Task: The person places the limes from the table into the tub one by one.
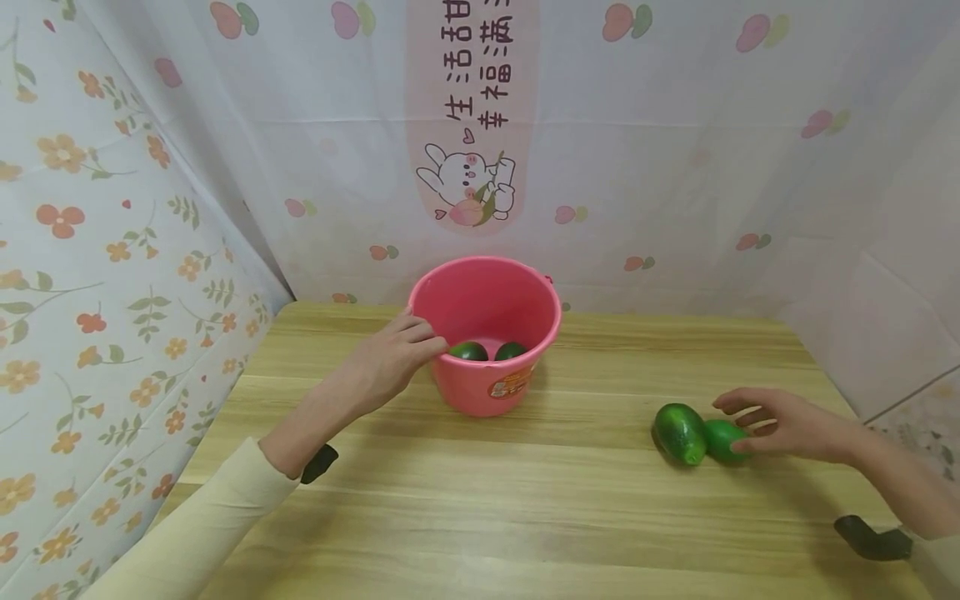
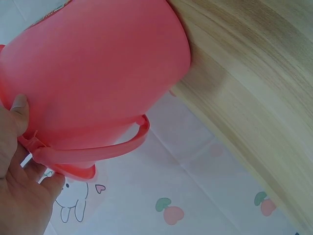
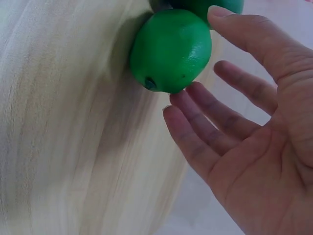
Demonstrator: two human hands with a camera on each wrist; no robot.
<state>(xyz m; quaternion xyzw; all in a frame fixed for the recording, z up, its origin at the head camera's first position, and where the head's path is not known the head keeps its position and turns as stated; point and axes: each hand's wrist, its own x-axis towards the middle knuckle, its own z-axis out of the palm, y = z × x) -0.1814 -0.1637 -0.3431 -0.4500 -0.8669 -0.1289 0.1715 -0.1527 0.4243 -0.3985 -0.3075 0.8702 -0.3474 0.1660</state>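
A pink bucket point(image 1: 487, 392) stands upright near the back of the table. My left hand point(image 1: 390, 362) grips its left rim, and in the left wrist view the thumb lies against the outer wall beside the handle point(image 2: 102, 152). Two dark green fruits, one on the left point(image 1: 469, 351) and one on the right point(image 1: 511, 350), lie inside the bucket, partly hidden by its front rim. To the right, a large glossy dark green fruit point(image 1: 678, 433) touches a smaller bright green lime point(image 1: 724, 440). My right hand point(image 1: 791, 425) has its fingers spread, fingertips right at the lime.
The light wooden table point(image 1: 480, 508) ends at the back against a white printed cloth point(image 1: 675, 183). A flowered cloth point(image 1: 112, 292) hangs along the left side. Dark wrist bands point(image 1: 873, 540) show below both forearms.
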